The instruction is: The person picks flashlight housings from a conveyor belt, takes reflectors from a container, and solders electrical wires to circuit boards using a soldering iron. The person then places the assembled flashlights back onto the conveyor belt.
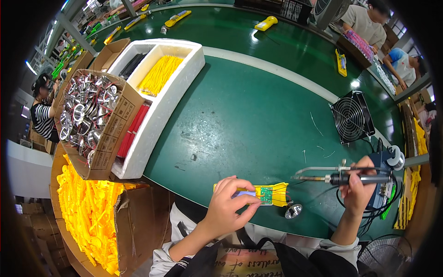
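Steadying a yellow casing (280,198) on the green surface (240,120) with the left fingers (240,184), curled over its left part and closed on it, with thumb and forefinger nearly meeting at the edge of a green circuit board (266,195). Gripping a soldering iron (341,179) by its black handle in the right fingers (355,183), wrapped firmly round it, with the metal tip pointing left, toward the left fingers.

Having a shiny reflector cup (293,211) just right of the left fingers, near the casing's right end, with thin wires close by. Crowded below and right of the right fingers by looped black cables (368,217); backed just rightward by a blue box (380,161) and a pale reel (395,158). Facing a black fan (353,117) beyond the right fingers.

Flanked, left of the left fingers, by a large carton (138,226) full of yellow plastic pieces (90,212). Bordered farther up-left by a cardboard box (115,134) heaped with reflectors (87,108), then a white foam tray (157,124) holding red, yellow and black wires (161,74) in separate compartments.
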The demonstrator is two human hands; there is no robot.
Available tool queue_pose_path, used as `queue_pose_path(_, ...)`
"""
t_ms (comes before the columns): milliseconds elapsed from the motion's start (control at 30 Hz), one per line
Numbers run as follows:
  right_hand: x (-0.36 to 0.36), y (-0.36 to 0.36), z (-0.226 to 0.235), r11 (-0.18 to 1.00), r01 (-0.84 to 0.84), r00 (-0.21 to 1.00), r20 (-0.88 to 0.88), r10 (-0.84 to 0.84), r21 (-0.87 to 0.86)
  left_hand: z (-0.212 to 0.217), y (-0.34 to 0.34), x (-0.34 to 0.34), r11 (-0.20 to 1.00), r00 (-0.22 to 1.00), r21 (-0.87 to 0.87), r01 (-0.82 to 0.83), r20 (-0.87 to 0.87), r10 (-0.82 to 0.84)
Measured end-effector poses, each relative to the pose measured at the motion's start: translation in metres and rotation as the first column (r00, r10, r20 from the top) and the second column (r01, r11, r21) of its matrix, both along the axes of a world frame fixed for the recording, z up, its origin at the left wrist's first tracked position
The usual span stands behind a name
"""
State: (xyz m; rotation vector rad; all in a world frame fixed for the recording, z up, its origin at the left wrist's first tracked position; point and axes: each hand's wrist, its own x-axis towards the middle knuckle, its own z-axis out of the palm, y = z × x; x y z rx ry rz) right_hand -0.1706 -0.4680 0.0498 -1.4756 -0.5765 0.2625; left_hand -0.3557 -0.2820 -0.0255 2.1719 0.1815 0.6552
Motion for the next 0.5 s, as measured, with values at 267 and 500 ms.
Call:
queue_pose_path(267,-0.028,-0.012,-0.017,0.993,-0.085,0.995,0.039,0.089,-0.085,0.008,-0.005,0.004,0.998,0.996,-0.016,-0.053,-0.074,0.052)
queue_pose_path(500,-0.032,-0.003,-0.027,0.973,-0.164,0.977,0.109,0.183,-0.160,0.020,-0.007,0.005,0.998,0.982,0.043,-0.048,-0.182,0.055)
